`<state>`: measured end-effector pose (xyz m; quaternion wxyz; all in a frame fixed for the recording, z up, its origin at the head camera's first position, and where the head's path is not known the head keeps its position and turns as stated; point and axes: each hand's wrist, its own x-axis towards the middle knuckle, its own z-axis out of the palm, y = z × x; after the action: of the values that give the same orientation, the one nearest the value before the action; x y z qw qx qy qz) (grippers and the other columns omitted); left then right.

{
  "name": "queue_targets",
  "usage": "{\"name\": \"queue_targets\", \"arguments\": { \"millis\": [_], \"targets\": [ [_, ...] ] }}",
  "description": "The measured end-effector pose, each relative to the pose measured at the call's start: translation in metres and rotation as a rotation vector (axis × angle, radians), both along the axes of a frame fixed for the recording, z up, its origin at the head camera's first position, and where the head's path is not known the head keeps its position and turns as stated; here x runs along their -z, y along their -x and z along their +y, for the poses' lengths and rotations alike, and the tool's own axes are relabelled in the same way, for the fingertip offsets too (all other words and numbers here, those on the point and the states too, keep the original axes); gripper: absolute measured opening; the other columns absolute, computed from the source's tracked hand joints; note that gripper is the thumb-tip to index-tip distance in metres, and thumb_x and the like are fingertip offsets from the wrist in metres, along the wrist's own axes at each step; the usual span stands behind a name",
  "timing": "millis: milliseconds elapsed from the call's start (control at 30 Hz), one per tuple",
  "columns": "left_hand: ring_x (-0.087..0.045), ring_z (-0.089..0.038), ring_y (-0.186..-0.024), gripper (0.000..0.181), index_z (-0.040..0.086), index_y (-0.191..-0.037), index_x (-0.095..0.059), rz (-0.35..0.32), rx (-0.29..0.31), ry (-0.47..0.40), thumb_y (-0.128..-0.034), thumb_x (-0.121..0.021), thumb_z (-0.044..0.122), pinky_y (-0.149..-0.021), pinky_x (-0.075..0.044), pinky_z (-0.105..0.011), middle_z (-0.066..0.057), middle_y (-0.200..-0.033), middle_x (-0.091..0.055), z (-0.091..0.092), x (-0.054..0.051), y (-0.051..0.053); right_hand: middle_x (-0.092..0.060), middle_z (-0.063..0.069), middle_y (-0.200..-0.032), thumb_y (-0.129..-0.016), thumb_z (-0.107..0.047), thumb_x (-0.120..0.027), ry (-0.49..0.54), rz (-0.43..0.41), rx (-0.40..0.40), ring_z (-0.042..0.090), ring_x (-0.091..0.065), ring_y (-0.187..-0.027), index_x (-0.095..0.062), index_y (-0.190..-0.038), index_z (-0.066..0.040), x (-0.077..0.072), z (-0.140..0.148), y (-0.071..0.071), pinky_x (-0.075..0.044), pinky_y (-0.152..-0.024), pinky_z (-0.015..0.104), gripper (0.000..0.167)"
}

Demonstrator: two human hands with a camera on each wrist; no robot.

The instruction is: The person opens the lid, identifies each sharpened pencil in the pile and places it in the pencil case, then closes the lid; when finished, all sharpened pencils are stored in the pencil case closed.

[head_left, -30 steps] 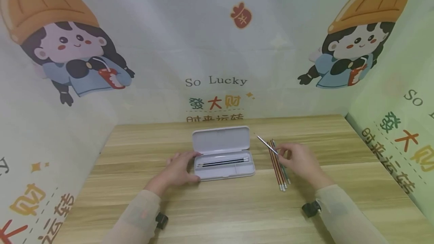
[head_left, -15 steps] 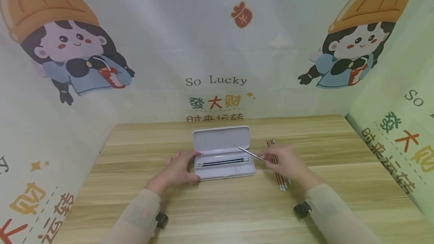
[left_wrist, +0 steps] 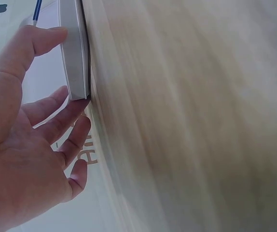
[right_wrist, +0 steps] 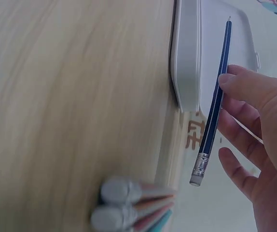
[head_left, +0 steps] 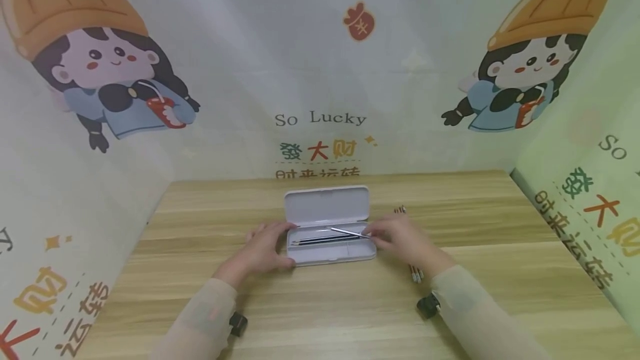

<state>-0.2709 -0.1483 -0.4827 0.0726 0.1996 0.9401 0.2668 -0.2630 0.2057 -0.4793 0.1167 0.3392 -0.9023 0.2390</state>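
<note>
A pale pencil case (head_left: 312, 263) stands open on the table, its lid (head_left: 327, 205) raised along the far side; a short divider shows toward the right of its near part. The left hand (head_left: 262, 248) grips its left end, thumb on the near edge. Inside, dark pencils (head_left: 320, 239) lie lengthwise, tips to the left. The right hand (head_left: 402, 240) pinches a dark-blue pencil (right_wrist: 213, 116) with silver ferrule and pale eraser, slanted above them, its sharpened tip pointing left. Right of the case, a bundle of pencils (head_left: 416, 275) lies partly hidden, eraser ends nearest the person.
</note>
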Motion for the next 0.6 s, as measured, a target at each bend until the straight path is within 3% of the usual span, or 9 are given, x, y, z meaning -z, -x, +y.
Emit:
{"name": "queue_targets", "arguments": {
  "millis": [367,600],
  "targets": [
    [-0.047,-0.038,-0.134,0.085,0.013,-0.148,-0.052,0.007,0.008,-0.001,-0.0724,-0.088,0.029,-0.106,-0.029,-0.061,-0.016,-0.155,-0.052,-0.001,0.001,-0.003,-0.074,-0.004,-0.099,-0.093,-0.011,-0.073,-0.035,-0.052,-0.033,0.011,-0.066,-0.090,-0.079,-0.109,-0.015,-0.003,-0.025,0.008,-0.056,-0.082,0.031,0.018],
    [-0.047,-0.036,-0.134,0.085,0.014,-0.148,-0.052,-0.001,-0.002,0.009,-0.0726,-0.088,0.029,-0.106,-0.029,-0.059,-0.015,-0.154,-0.053,0.000,-0.001,-0.003,-0.074,-0.003,-0.099,-0.092,-0.010,-0.075,-0.085,-0.015,-0.087,0.015,-0.068,-0.094,-0.079,-0.108,-0.015,-0.009,-0.041,0.016,-0.056,-0.087,0.035,0.017]
  ]
}}
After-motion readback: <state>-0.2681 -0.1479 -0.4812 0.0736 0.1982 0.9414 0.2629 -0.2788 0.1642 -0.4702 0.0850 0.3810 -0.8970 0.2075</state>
